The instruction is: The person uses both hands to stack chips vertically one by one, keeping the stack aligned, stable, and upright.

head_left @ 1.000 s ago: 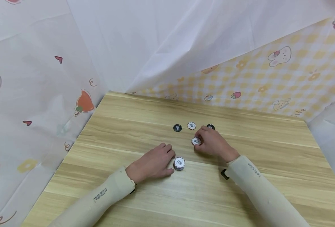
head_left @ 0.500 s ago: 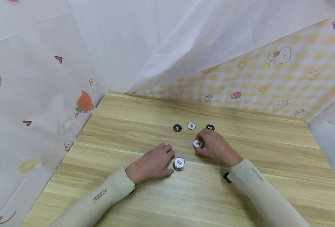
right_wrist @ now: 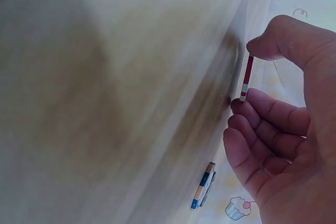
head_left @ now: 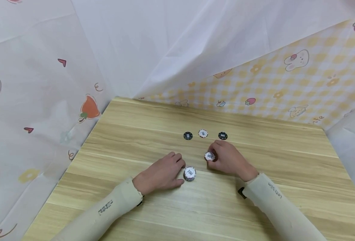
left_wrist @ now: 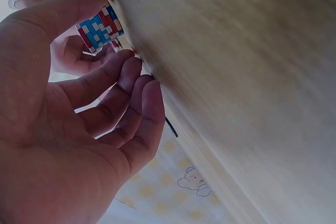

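Observation:
My right hand (head_left: 229, 159) pinches a white poker chip (head_left: 209, 156) marked 100 between thumb and fingers. Its red and white edge shows in the right wrist view, close to the wood. My left hand (head_left: 163, 172) rests on the table with fingers loosely bent, beside a stack of poker chips (head_left: 189, 173) topped by a white 100. In the left wrist view the stack (left_wrist: 100, 30) shows red, blue and white edges past the thumb; whether the fingers touch it I cannot tell. Behind lie a black chip (head_left: 187, 135), a white chip (head_left: 203, 133) and another black chip (head_left: 223, 135).
The wooden table (head_left: 129, 127) runs back to a yellow checked cloth (head_left: 267, 87). A white printed sheet (head_left: 51, 110) hangs at the left edge. The right wrist view has chips (right_wrist: 203, 186) edge-on below the fingers.
My right hand has drawn the pinched white chip slightly nearer me, away from the back row. The right-hand black chip, partly covered before, now shows whole. My left hand stays in place.

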`<state>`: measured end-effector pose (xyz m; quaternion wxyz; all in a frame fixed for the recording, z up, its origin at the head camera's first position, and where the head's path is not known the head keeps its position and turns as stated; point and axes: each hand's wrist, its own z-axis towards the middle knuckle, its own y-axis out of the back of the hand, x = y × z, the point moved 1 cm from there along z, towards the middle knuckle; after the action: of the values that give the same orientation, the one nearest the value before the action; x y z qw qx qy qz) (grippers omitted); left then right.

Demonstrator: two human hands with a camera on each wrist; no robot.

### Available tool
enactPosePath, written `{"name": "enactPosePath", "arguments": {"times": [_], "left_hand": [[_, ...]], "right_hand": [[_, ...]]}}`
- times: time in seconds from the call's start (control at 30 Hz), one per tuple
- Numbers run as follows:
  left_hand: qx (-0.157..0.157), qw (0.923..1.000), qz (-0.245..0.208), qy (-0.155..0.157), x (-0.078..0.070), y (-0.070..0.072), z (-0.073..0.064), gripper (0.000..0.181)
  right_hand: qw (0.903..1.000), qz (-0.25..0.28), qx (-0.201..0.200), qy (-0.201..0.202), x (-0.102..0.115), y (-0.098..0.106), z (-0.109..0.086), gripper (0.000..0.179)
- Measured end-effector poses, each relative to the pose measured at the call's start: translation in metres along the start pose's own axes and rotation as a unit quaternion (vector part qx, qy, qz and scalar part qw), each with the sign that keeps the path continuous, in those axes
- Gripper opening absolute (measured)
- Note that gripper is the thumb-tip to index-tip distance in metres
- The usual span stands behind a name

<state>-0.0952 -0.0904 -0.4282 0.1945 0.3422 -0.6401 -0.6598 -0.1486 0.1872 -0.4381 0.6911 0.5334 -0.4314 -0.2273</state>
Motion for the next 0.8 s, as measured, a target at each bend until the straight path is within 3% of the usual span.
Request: {"name": "enactPosePath", "arguments": {"times": [0.8], "left_hand": [[0.007, 1.0, -0.004, 0.006, 0.001, -0.001, -0.002, 0.046]], "right_hand": [[0.999, 0.01, -0.012, 0.043, 0.014, -0.005, -0.006, 0.032]]}}
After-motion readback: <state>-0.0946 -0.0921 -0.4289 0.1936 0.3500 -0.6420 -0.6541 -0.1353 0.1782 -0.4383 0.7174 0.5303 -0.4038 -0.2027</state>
